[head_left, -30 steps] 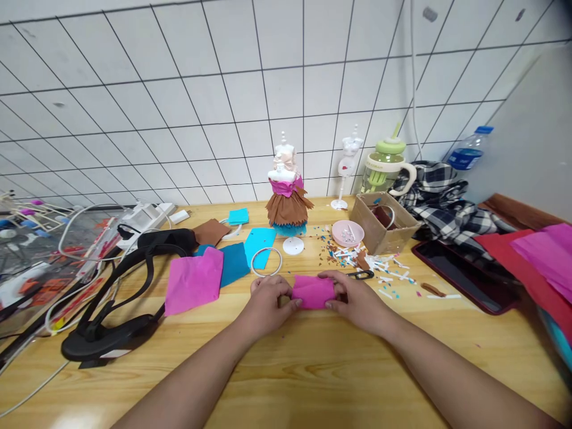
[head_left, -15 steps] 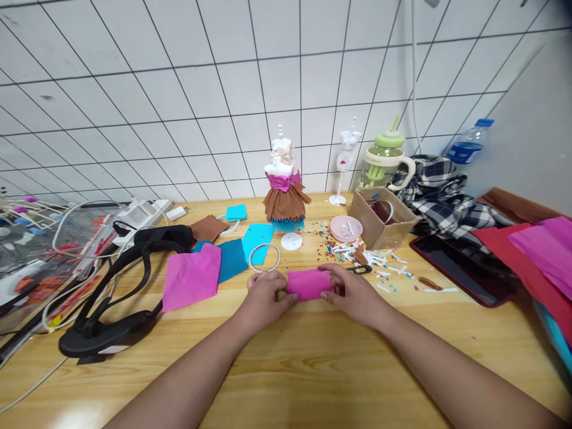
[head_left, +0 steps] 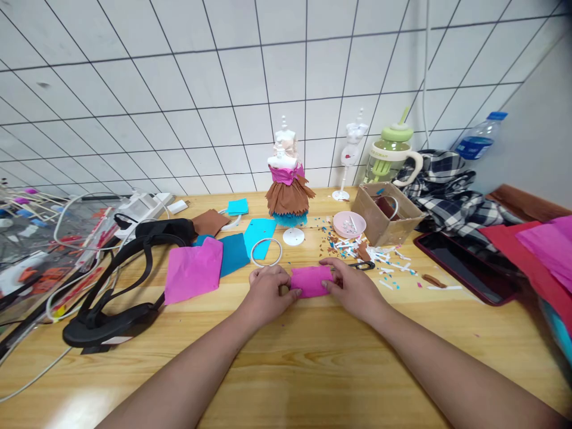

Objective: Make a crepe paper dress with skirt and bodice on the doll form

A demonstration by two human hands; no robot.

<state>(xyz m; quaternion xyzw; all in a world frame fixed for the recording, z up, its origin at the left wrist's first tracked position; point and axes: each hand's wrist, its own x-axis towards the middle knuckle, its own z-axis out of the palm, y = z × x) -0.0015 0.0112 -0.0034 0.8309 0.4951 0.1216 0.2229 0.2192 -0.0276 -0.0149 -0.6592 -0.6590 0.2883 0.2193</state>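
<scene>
Two hands hold one folded pink sheet between them, low over the surface. From here I see my left hand pinching its left end, and my right hand is gripping the right end, before the dressed mannequin.

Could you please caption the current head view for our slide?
Left hand and right hand hold a thin rectangular magenta sheet before a small white mannequin wearing a ruffled brown skirt.
</scene>
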